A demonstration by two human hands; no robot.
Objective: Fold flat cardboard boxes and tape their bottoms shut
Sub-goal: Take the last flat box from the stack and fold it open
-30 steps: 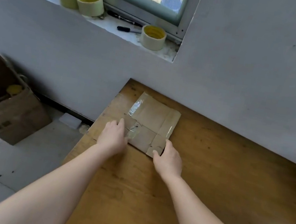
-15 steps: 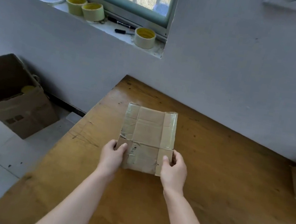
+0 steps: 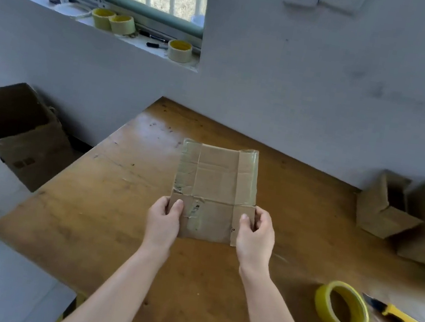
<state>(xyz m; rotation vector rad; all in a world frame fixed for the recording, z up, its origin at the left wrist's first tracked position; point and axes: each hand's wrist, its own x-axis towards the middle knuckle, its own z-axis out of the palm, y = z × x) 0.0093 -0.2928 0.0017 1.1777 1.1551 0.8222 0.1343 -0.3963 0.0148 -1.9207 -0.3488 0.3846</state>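
The fingers of the left hand [image 3: 164, 221] and right hand [image 3: 257, 236] are hidden behind the flat cardboard box [image 3: 215, 186], whose near corners are pinched, thumbs in front, over the middle of the table [image 3: 116, 201]. A second ago it was pressed flat near the far-left corner.
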